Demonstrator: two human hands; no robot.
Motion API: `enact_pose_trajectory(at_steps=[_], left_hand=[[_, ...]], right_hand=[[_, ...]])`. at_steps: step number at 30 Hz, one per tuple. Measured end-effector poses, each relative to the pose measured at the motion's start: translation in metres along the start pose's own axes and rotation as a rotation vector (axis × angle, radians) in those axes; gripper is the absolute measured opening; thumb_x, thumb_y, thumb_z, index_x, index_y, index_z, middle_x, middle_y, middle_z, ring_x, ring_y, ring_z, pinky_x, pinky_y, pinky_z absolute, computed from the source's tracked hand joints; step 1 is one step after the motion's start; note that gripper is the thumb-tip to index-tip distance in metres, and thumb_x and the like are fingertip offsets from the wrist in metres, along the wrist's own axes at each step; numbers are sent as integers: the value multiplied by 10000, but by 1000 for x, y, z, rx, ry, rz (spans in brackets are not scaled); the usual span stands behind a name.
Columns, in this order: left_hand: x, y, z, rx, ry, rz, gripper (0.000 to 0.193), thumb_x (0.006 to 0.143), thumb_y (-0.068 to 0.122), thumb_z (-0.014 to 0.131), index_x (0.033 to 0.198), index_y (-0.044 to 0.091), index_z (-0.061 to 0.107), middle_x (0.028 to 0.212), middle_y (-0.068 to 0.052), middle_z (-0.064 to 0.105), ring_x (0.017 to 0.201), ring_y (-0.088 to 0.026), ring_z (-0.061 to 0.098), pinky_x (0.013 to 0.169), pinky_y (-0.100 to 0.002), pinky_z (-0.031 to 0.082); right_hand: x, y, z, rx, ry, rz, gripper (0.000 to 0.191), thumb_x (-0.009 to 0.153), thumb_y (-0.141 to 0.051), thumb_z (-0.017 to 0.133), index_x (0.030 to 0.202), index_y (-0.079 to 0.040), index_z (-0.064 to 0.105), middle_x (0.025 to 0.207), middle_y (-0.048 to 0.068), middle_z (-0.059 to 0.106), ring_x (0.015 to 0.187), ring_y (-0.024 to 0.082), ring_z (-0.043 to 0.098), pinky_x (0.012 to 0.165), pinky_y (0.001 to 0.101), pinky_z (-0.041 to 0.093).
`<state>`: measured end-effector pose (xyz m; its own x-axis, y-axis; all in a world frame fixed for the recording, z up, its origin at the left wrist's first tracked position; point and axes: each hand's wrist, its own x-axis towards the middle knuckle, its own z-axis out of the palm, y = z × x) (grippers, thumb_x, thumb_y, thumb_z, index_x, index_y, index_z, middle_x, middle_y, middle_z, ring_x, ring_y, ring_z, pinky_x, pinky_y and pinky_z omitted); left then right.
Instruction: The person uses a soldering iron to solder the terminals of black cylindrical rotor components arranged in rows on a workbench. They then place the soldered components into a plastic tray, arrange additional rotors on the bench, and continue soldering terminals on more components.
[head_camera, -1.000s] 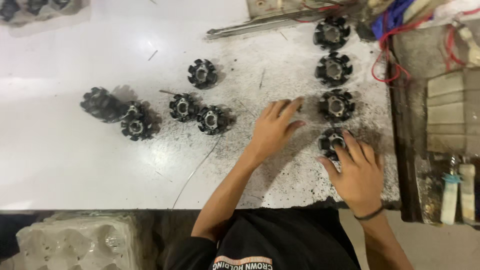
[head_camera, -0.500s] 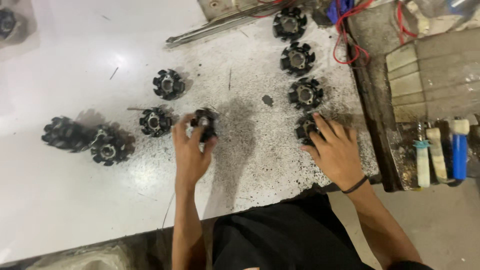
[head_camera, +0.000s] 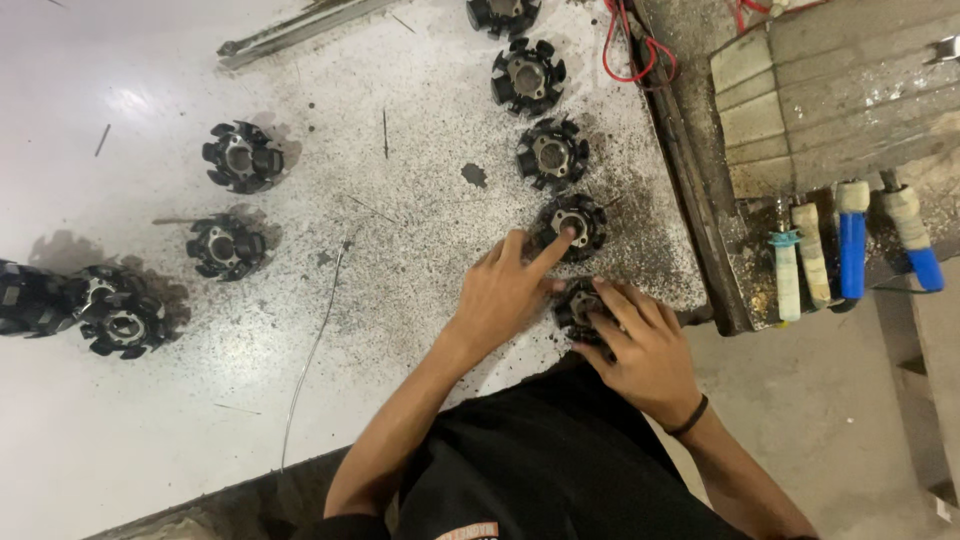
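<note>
Head view: left hand (head_camera: 505, 295) at centre frame, index finger stretched onto the hub of a black stator core (head_camera: 570, 225), other fingers loosely curled, gripping nothing. Right hand (head_camera: 645, 345) just below, fingers closed over another stator core (head_camera: 583, 305) at the gritty surface (head_camera: 420, 190) edge. Likely risk: nudged off that edge, or sliding on metal filings under one-finger pressure.

A white worktable (head_camera: 150, 430) fills the left, its surface peppered with dark grit and glare from overhead light. To the right stands a grimy wooden bench (head_camera: 850, 90) (blue-handled tools (head_camera: 852, 250) leaning against it) above a bare concrete floor (head_camera: 830, 420).
</note>
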<state>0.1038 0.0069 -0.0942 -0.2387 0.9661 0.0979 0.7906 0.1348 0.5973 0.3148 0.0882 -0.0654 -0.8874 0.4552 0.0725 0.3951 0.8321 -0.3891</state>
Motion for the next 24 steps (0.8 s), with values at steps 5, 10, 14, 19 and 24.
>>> enact_pose_trajectory(at_steps=[5,10,14,19,24], left_hand=[[16,-6,15,71,-31,25,370,953,243,735,1302,234,613,1080,-137,556,829,-299,717,560,-392,573],[-10,-21,5,10,235,56,351,906,110,715,1254,139,683,1052,-89,675,831,-260,724,611,-379,582],[-67,-81,-50,98,659,-175,160,943,-26,645,1059,49,725,1010,-137,764,935,-300,725,803,-397,598],[-122,-173,-108,559,727,-652,447,916,309,818,1153,-52,708,1282,-238,646,1189,-403,558,963,-567,489],[-110,-175,-121,357,511,-675,437,703,379,925,892,26,748,1377,-281,568,1259,-451,507,1036,-589,447]], right_hand=[[5,7,8,-59,39,92,369,737,-306,841,1003,-62,767,1435,59,590,1284,283,539,988,468,446],[-1,14,0,-200,-65,27,360,766,-287,807,1058,-77,782,1474,53,570,1356,287,522,1071,471,414],[1,19,-8,-63,15,33,404,827,-355,775,1094,-52,773,1492,70,590,1382,280,533,1069,456,421],[31,13,-12,-73,108,-78,381,893,-344,773,1128,-43,773,1499,80,621,1418,279,539,1139,455,437],[90,-15,-13,-54,164,-337,342,887,-320,768,1081,-39,773,1405,107,645,1343,285,563,1139,481,423]])
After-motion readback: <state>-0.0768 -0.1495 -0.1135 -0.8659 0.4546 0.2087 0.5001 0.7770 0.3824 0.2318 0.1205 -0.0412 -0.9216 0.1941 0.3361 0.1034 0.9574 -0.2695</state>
